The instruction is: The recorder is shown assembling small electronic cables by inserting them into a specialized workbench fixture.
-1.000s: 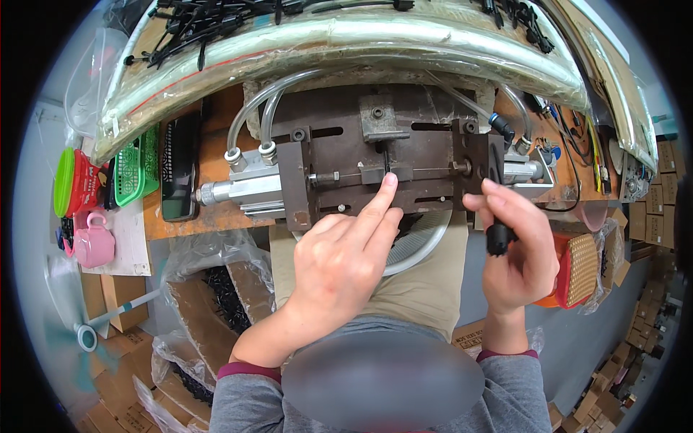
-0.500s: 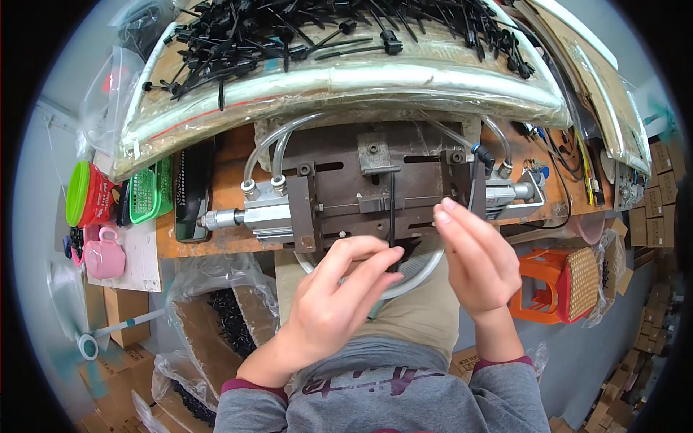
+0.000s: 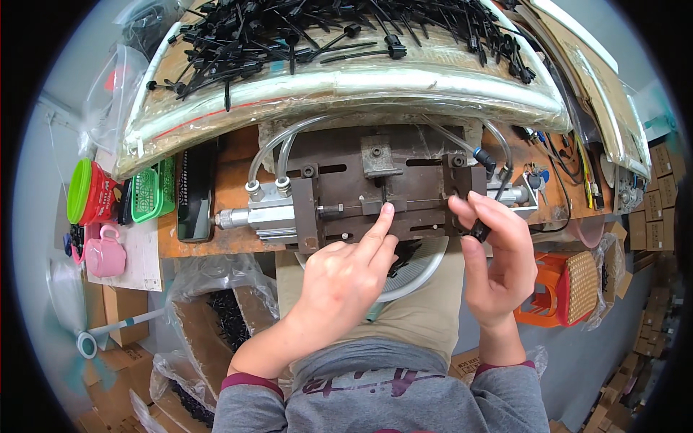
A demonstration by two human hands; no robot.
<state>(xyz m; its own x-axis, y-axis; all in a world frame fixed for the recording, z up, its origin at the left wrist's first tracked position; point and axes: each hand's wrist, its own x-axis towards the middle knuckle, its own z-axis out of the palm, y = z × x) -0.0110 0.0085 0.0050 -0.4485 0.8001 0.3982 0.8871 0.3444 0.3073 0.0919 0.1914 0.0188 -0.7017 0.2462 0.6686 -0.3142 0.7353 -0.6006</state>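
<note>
My left hand [image 3: 346, 278] reaches over a dark metal clamping fixture [image 3: 339, 180]. Its index finger is stretched out, with the tip on the small centre block [image 3: 372, 207], where a short black strip [image 3: 383, 191] shows just beyond the fingertip. The other left fingers are curled, and nothing shows in them. To the right of the fixture, my right hand [image 3: 498, 267] pinches a black plastic cable tie [image 3: 479, 231] by its thick head. Its thin tail points up and away. Beneath the fixture, a pale round basket [image 3: 422, 274] with black pieces rests at my lap, partly hidden by my left hand.
Air cylinders [image 3: 271, 220] with clear hoses [image 3: 271, 148] flank the fixture. Beyond it, a plastic-wrapped board [image 3: 339, 83] bears a heap of black ties [image 3: 289, 36]. Green basket [image 3: 153, 191] and pink cup [image 3: 105, 254] stand left; an orange stool [image 3: 541, 289] is at right. A fan [image 3: 86, 345] stands lower left.
My left hand has let go of the upright black strip and now presses its index fingertip on the centre block. My right hand has shifted right and turned, bringing its cable tie into view.
</note>
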